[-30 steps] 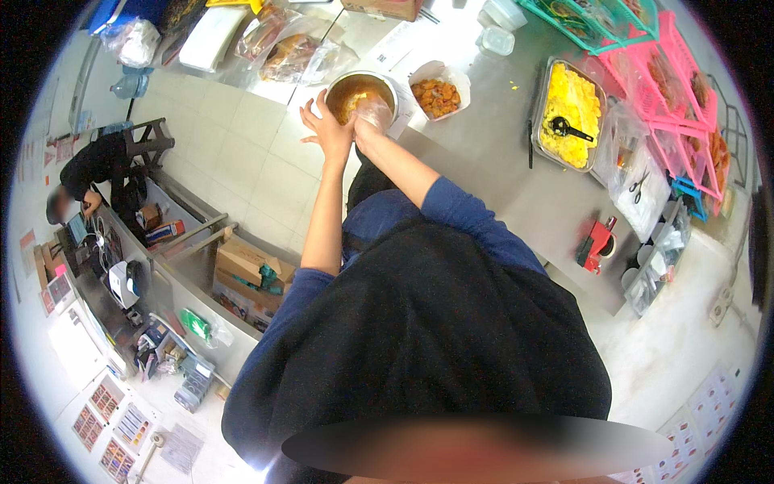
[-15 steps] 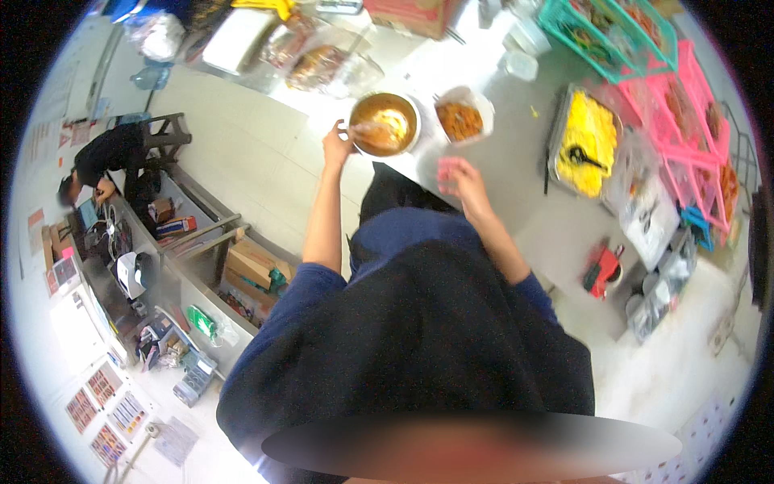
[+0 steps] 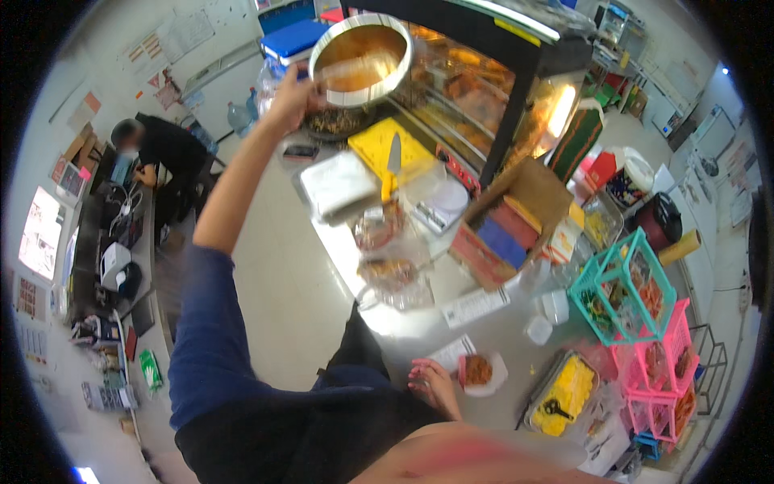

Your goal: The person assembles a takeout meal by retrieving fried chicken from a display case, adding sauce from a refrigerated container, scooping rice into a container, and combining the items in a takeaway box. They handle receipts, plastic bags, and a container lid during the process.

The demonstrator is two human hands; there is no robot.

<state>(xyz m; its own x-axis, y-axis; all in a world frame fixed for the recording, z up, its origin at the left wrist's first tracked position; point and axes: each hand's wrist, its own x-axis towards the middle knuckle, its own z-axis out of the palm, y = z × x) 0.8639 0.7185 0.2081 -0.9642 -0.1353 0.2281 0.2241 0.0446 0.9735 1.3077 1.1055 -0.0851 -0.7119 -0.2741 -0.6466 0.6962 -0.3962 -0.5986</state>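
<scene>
My left hand [image 3: 289, 101] is raised far forward and grips the rim of a round metal bowl [image 3: 360, 58] with orange sauce inside, held tilted in the air above the counter. My right hand [image 3: 435, 385] rests flat on the steel counter [image 3: 419, 323], fingers spread, right beside a small white paper tray of orange-brown food [image 3: 480, 372]. It holds nothing.
A yellow cutting board with a knife [image 3: 393, 153], bagged food [image 3: 387, 270], a cardboard box [image 3: 512, 222], teal and pink baskets [image 3: 637, 323] and a tray of yellow food [image 3: 564, 395] crowd the counter. A glass display case [image 3: 484, 89] stands behind. Another person [image 3: 157, 149] works at the left.
My left hand has lifted the metal bowl off the counter and carried it up and forward. My right hand came down to rest beside the paper tray. The view has swung upward.
</scene>
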